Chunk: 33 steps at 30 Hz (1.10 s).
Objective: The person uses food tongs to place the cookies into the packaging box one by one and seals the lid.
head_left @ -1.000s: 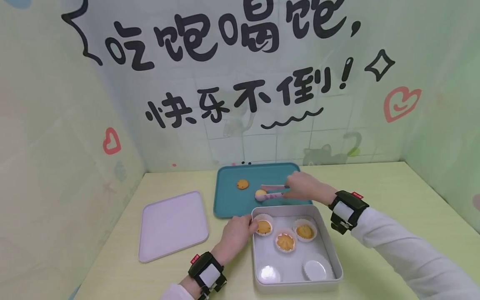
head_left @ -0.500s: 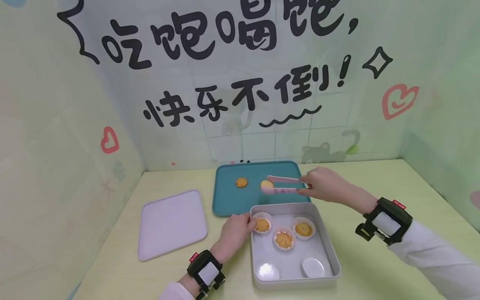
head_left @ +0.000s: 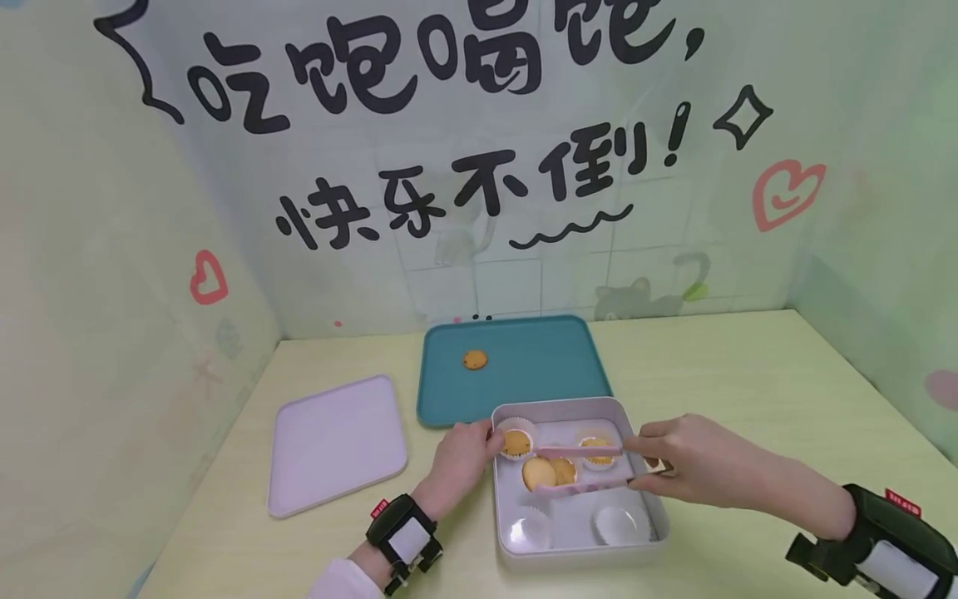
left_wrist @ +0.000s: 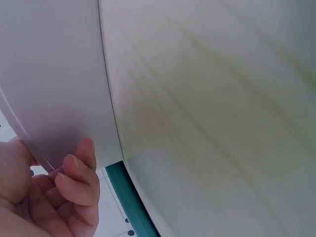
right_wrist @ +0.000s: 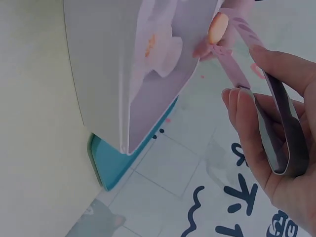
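Note:
My left hand [head_left: 458,459] grips the back left corner of a pale lilac square box [head_left: 576,557], thumb on the rim and fingers outside. In the right hand [head_left: 703,462] are tongs [head_left: 587,452] with pink tips and a metal body [right_wrist: 284,133]. A round cookie [head_left: 536,474] is pinched between the tips, above the box. It overlaps a flower-shaped cookie [head_left: 566,471] in a paper cup. Other paper cups hold a speckled cookie [head_left: 516,443] at the back left and another cookie [head_left: 596,459] at the back right, partly behind the tongs.
Two paper cups, one at front left [head_left: 530,529] and one at front right [head_left: 623,526], show no cookie. Behind the box lies a teal tray [head_left: 539,358] with one speckled cookie [head_left: 475,359]. A lilac tray [head_left: 337,445] lies left on the table [head_left: 748,391].
My right hand has lifted the round cookie off the teal tray with the tongs and carried it toward me, over the box. The left hand stays on the box corner.

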{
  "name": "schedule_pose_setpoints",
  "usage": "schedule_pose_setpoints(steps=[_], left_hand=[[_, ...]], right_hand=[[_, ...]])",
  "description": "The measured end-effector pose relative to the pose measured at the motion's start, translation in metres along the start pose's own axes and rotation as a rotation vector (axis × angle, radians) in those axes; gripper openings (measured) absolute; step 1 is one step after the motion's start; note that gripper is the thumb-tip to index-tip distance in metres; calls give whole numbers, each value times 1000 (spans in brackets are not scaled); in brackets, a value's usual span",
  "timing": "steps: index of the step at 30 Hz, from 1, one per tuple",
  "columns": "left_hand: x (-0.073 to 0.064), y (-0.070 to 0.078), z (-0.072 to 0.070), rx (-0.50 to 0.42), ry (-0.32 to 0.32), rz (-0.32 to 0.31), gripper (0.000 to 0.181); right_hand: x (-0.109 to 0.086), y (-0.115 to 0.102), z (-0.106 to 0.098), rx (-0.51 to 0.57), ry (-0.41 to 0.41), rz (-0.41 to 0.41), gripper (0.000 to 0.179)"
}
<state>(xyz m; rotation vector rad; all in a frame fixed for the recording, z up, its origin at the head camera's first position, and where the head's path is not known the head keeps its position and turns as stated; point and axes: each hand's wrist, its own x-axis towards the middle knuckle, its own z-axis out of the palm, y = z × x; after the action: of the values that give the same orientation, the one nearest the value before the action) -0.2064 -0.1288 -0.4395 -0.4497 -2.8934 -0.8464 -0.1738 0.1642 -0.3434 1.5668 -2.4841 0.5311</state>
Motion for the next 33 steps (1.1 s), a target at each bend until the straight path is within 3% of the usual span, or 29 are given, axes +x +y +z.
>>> schedule_pose_setpoints(steps=[9, 16, 21, 28, 33], left_hand=[[-1, -2, -2, -8, 5, 1, 26], [-3, -2, -2, -13, 18, 18, 25], [-2, -3, -2, 4, 37, 38, 25], [-4, -3, -4, 6, 44, 43, 25], [-4, -3, -4, 15, 35, 35, 28]], right_hand=[[11, -10, 23, 31, -122, -96, 19], [16, -12, 26, 3, -212, -54, 21], [18, -11, 12, 39, -153, -1, 23], [40, 11, -12, -24, -68, 218, 34], [72, 39, -5, -134, -42, 220, 31]])
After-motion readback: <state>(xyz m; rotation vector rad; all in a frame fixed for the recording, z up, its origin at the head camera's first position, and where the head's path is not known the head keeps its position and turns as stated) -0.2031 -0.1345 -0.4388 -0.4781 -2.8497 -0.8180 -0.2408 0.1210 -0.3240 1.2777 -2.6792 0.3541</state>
